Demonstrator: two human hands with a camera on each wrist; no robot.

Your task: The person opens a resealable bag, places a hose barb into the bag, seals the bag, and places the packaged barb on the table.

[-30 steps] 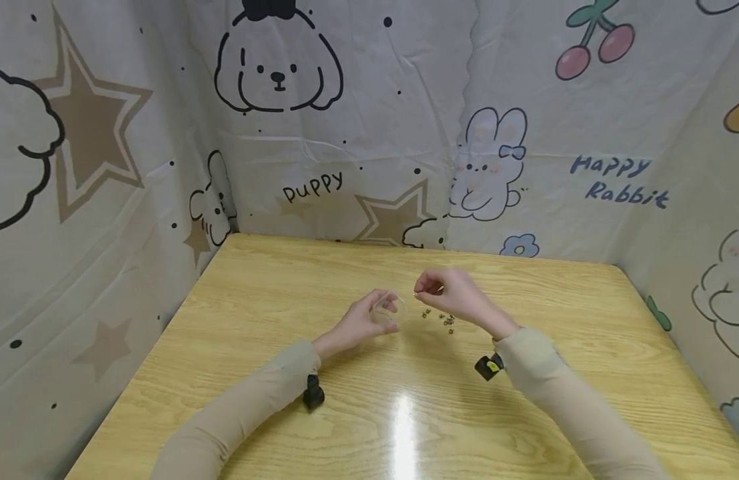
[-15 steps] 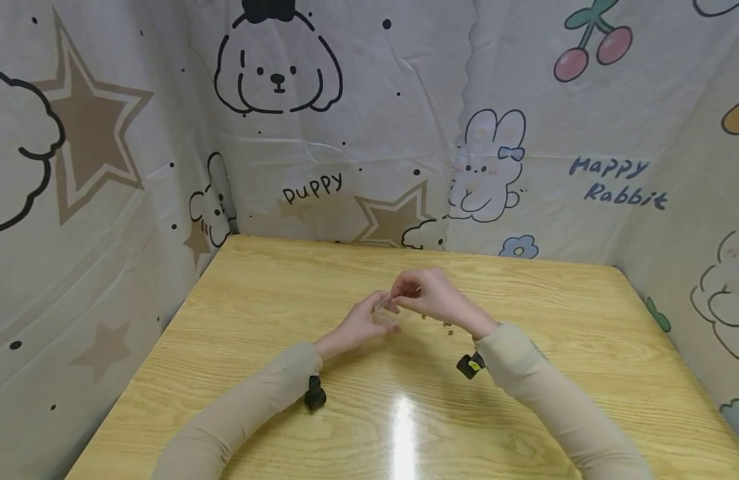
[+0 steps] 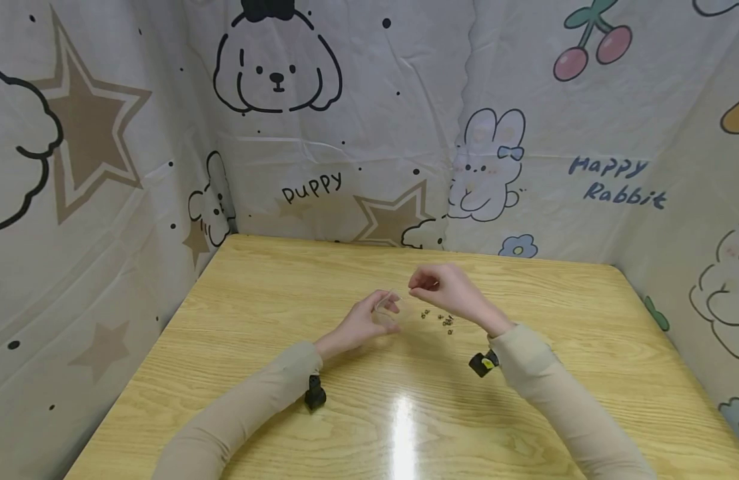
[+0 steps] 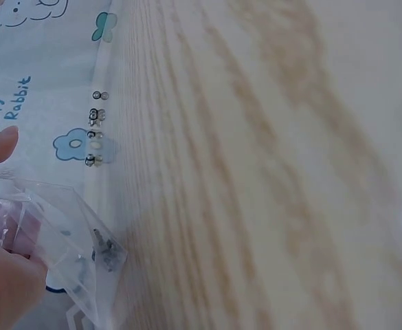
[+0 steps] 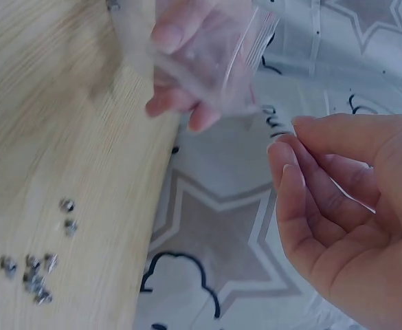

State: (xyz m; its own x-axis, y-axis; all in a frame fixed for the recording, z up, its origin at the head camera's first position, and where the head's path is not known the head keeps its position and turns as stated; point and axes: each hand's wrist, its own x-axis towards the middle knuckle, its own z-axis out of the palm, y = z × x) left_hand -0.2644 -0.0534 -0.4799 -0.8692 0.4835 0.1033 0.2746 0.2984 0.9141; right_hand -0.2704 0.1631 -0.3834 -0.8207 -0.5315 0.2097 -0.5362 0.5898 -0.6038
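Observation:
My left hand holds a clear zip bag a little above the table, thumb and fingers spread around it. Through the plastic, small dark metal pieces show gathered in one corner. A zip strip with a red line runs along the bag's edge in the right wrist view. To the right of the bag, apart from it, hovers my right hand. Its thumb tip meets the curled forefinger, and no object shows between them. Several small shiny metal pieces, like little nuts or screws, lie loosely on the table beneath it.
The wooden table reaches back to a printed cloth that hangs behind and at both sides. A black wrist camera sits under the right cuff, another camera under the left.
My right hand moved left to the bag's edge, then drew back right, away from it. The left hand has stayed in place with the bag, whose outline shifted slightly.

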